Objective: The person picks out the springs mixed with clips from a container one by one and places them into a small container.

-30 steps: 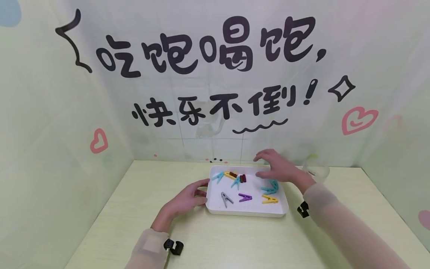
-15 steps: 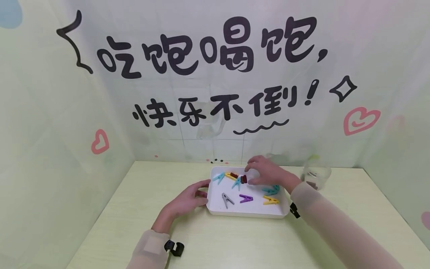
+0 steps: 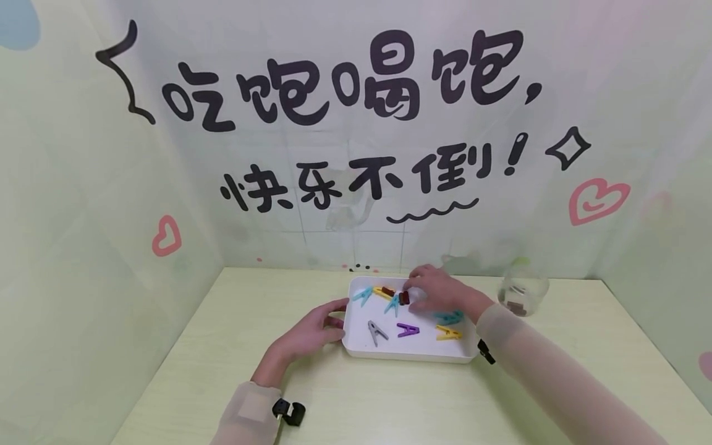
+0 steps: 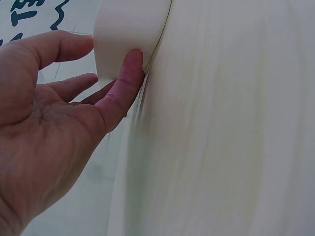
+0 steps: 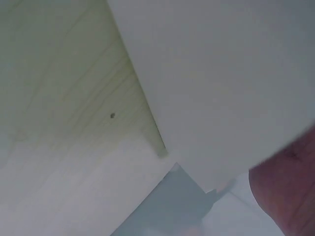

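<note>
A white tray (image 3: 408, 356) is sitting a little below and right of the middle of the head view, and clips are lying scattered in it. At its upper left a light blue clip (image 3: 367, 292), a yellow clip (image 3: 381, 291) with a brown piece (image 3: 387, 292) at its end, and a second light blue clip (image 3: 395, 300) are lying close together, a dark red piece (image 3: 404, 298) just right of them. Lower down, from left to right, a grey clip (image 3: 372, 327), a purple clip (image 3: 412, 327) and another yellow clip (image 3: 453, 335) are resting, with teal clips (image 3: 449, 317) above the last.

The right hand (image 3: 436, 292) is reaching in from the right, thumb and fingertips bending close about the dark red piece; whether they are pinching it I cannot tell, the right wrist view showing only a sliver of hand at lower right. The left hand (image 3: 308, 330) is touching the tray's left side, its fingers loosely bent and spread along the wall.

A clear jar (image 3: 525, 287), a dark piece inside, is standing right of the tray on the pale table (image 3: 356, 402). Black lettering is covering the backdrop (image 3: 311, 247) above.
</note>
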Action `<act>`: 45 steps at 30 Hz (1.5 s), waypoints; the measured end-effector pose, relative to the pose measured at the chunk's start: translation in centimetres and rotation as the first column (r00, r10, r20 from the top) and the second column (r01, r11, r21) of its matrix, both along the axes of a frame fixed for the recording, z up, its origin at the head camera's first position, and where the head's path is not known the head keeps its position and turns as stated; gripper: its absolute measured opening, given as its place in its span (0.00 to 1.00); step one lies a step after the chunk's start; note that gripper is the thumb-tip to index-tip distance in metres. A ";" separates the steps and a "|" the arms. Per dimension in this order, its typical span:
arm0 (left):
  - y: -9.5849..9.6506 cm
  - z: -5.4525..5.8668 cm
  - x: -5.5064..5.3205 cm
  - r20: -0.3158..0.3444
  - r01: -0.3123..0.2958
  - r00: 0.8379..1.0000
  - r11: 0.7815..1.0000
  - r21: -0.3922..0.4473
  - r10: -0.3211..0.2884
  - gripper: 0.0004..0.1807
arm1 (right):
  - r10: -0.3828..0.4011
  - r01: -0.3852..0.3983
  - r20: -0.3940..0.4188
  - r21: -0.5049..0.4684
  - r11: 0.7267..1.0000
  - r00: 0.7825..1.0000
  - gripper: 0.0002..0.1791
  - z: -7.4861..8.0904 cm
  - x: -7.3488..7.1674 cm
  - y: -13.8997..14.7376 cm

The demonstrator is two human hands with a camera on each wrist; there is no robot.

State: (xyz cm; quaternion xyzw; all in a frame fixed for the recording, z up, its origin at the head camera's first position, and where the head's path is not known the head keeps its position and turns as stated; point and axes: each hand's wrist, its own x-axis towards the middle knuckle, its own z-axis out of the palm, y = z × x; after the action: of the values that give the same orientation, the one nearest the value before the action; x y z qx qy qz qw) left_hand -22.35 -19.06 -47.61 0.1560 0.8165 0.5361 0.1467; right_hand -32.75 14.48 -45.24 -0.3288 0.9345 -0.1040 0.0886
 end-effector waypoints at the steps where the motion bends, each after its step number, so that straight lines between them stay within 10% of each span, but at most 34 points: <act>1: 0.0 0.0 0.0 0.001 -0.001 1.000 1.000 0.002 0.001 0.37 | 0.000 0.000 -0.001 0.000 1.000 1.000 0.25 -0.1 0.1 -0.1; 45: 0.3 -0.1 0.3 -0.011 -0.012 1.000 1.000 -0.007 0.012 0.37 | -0.052 0.047 -0.013 -0.240 0.970 0.999 0.12 2.4 1.1 3.1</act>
State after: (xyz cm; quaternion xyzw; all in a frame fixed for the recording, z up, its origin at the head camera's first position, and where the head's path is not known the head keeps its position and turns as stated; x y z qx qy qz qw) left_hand -22.06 -18.79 -47.66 0.1534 0.8202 0.5332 0.1397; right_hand -31.64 17.54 -42.86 -0.3146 0.9238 -0.2150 0.0368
